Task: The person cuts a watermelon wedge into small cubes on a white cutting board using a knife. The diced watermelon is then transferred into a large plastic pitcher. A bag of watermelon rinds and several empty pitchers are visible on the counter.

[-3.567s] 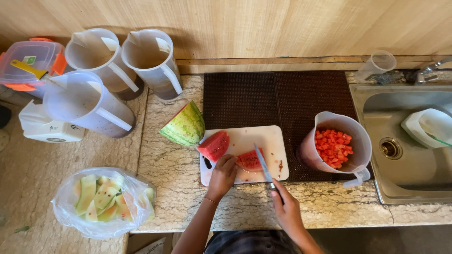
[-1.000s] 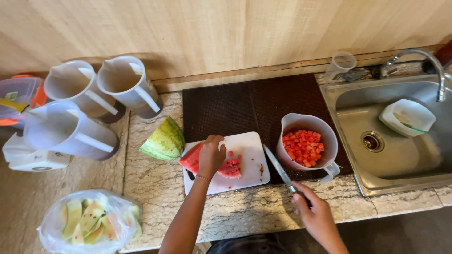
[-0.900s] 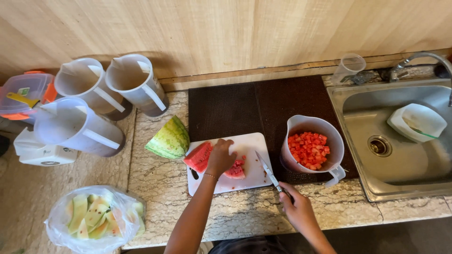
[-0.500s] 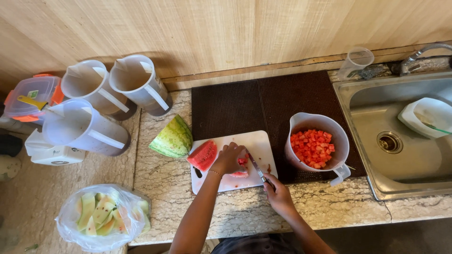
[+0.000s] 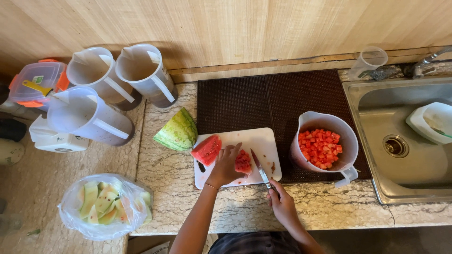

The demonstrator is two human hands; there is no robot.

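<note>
Head cam, looking straight down at a speckled stone counter. The left hand is pressed down with curled fingers on a small chunk of red watermelon flesh sitting on the white rectangular plastic cutting board. The right hand is closed around the handle of a slim steel-bladed kitchen knife — blade tip right against the chunk, looks like it's touching but hard to be sure from up here. A second peeled red watermelon wedge lies on the board's left end, and a green-striped rind-on watermelon piece sits just off the board on the counter. Right of the board, on a dark brown ribbed mat, stands a white plastic pitcher holding red watermelon cubes. Bottom left — a clear plastic bag of pale green rind scraps.
</note>
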